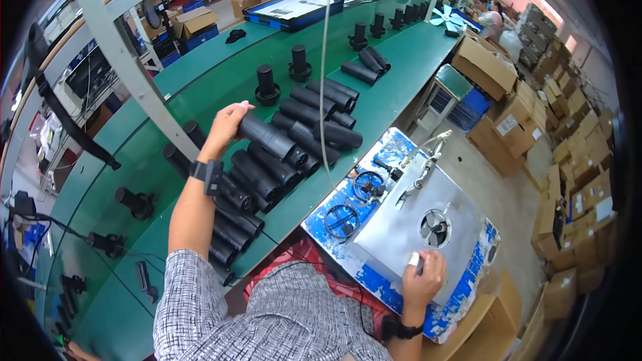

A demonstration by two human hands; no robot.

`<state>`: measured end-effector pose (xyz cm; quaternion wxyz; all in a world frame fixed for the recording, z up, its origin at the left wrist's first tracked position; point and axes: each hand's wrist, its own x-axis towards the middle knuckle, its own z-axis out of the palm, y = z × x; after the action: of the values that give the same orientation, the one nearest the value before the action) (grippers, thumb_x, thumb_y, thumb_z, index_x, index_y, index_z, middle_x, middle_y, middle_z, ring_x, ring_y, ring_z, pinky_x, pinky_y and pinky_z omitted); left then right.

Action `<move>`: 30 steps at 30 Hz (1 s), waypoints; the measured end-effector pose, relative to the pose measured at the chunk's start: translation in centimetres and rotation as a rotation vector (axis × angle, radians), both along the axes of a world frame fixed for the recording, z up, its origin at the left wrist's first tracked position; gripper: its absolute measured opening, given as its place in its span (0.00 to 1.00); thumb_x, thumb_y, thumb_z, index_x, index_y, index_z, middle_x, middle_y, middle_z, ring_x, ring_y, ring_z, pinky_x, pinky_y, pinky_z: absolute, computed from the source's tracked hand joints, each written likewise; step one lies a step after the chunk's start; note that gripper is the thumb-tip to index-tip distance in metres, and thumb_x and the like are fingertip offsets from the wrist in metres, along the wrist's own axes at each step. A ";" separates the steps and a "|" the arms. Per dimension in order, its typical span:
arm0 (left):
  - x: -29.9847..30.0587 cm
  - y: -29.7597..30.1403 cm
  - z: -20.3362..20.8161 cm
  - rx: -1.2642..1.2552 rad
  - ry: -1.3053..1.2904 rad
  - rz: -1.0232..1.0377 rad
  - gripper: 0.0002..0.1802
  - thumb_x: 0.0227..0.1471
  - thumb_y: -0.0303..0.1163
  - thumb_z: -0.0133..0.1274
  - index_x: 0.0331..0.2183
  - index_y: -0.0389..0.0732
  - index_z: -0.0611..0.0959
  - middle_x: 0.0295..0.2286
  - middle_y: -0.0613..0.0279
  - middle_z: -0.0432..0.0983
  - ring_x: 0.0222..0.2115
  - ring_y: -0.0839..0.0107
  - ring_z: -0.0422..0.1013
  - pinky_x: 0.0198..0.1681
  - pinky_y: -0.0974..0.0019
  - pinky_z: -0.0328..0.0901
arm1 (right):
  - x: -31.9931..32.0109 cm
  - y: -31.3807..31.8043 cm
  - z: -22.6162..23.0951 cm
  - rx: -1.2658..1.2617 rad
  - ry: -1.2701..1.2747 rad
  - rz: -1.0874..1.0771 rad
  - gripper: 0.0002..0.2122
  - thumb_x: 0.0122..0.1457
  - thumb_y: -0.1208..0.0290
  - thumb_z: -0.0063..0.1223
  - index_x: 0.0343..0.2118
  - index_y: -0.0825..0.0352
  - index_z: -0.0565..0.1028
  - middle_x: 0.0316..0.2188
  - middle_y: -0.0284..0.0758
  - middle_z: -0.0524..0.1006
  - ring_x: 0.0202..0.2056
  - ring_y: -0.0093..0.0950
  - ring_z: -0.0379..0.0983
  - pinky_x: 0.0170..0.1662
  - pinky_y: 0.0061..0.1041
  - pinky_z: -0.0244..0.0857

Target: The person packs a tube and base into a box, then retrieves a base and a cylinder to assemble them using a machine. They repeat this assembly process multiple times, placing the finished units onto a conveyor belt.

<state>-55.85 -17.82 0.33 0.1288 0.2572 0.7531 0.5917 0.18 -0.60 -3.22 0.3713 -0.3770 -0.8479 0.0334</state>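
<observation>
My left hand (230, 122) is stretched out over the green bench and closed on the end of a black plastic tube (266, 138). That tube lies on top of a pile of similar black tubes (256, 172). At the lower right my right hand (424, 277) is curled shut over the near edge of a silver metal plate (401, 227). Something small and dark shows between its fingers, too hidden to name. A round opening in the plate holds a dark spoked part (435, 227). Two black wheel-shaped parts (342, 220) lie beside the plate on a worn blue-and-white tabletop (374, 274).
Black tubes on round bases (267, 85) stand along the green bench (394, 87). A metal post (137, 70) rises at the left, and a thin pale cord (324, 47) hangs ahead. Cardboard boxes (511, 124) are stacked at the right. Other people work at the far end.
</observation>
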 end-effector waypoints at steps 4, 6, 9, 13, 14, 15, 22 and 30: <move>5.3 -3.6 2.6 0.024 -0.185 0.000 0.22 0.70 0.54 0.53 0.45 0.45 0.87 0.25 0.72 0.73 0.18 0.82 0.66 0.20 0.72 0.62 | 0.1 0.0 -0.3 -0.013 0.013 0.017 0.04 0.57 0.77 0.61 0.34 0.69 0.78 0.37 0.45 0.79 0.42 0.51 0.77 0.47 0.47 0.71; 7.2 -7.7 3.1 -0.016 -0.163 0.005 0.23 0.71 0.55 0.52 0.42 0.45 0.85 0.25 0.73 0.73 0.19 0.83 0.67 0.18 0.73 0.59 | 0.2 0.2 -0.3 0.005 0.027 -0.010 0.04 0.58 0.78 0.60 0.35 0.69 0.78 0.37 0.45 0.79 0.42 0.51 0.77 0.46 0.47 0.71; 10.2 -14.4 1.3 -0.083 -0.191 0.108 0.24 0.71 0.56 0.51 0.40 0.45 0.83 0.25 0.73 0.73 0.19 0.83 0.68 0.17 0.73 0.58 | 0.3 0.0 -0.4 0.007 0.017 -0.012 0.04 0.59 0.77 0.60 0.35 0.69 0.78 0.37 0.45 0.79 0.42 0.50 0.77 0.46 0.47 0.71; 12.2 -18.3 -1.3 -0.135 -0.279 0.320 0.25 0.71 0.58 0.51 0.39 0.44 0.82 0.23 0.71 0.74 0.18 0.82 0.70 0.16 0.72 0.61 | 0.6 0.4 -1.0 0.014 0.017 -0.006 0.04 0.60 0.76 0.60 0.35 0.70 0.79 0.38 0.44 0.80 0.42 0.49 0.78 0.47 0.47 0.71; 12.3 -18.6 -2.8 -0.106 -0.328 0.360 0.25 0.71 0.58 0.50 0.39 0.44 0.82 0.22 0.71 0.74 0.17 0.81 0.70 0.16 0.72 0.62 | 0.6 0.4 -1.2 0.021 0.012 0.008 0.04 0.60 0.76 0.60 0.36 0.70 0.79 0.39 0.44 0.80 0.42 0.49 0.78 0.47 0.47 0.71; 12.3 -18.8 -4.1 -0.077 -0.377 0.396 0.26 0.71 0.58 0.50 0.40 0.43 0.82 0.21 0.71 0.74 0.17 0.80 0.71 0.15 0.71 0.63 | 0.6 0.4 -1.2 0.029 0.008 0.020 0.04 0.60 0.76 0.59 0.36 0.70 0.79 0.39 0.44 0.80 0.43 0.49 0.78 0.48 0.47 0.71; 15.5 -17.5 -10.6 -0.545 0.593 0.589 0.23 0.67 0.52 0.57 0.48 0.41 0.83 0.46 0.50 0.79 0.38 0.59 0.81 0.41 0.53 0.75 | 0.8 -0.1 -1.4 0.062 0.011 0.034 0.04 0.60 0.76 0.60 0.36 0.69 0.79 0.39 0.44 0.80 0.43 0.49 0.78 0.49 0.46 0.71; 29.9 -19.1 -7.1 -0.691 0.811 0.334 0.41 0.50 0.52 0.71 0.64 0.51 0.80 0.62 0.50 0.70 0.69 0.45 0.59 0.73 0.27 0.39 | -6.9 -8.4 -0.3 -0.241 0.158 0.519 0.09 0.58 0.75 0.64 0.42 0.65 0.83 0.43 0.46 0.82 0.45 0.46 0.81 0.52 0.43 0.74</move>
<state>-25.93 -36.89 -6.77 -0.1901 0.2844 0.9229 0.1765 -6.72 -9.02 -3.50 0.3678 -0.1852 -0.8743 0.2571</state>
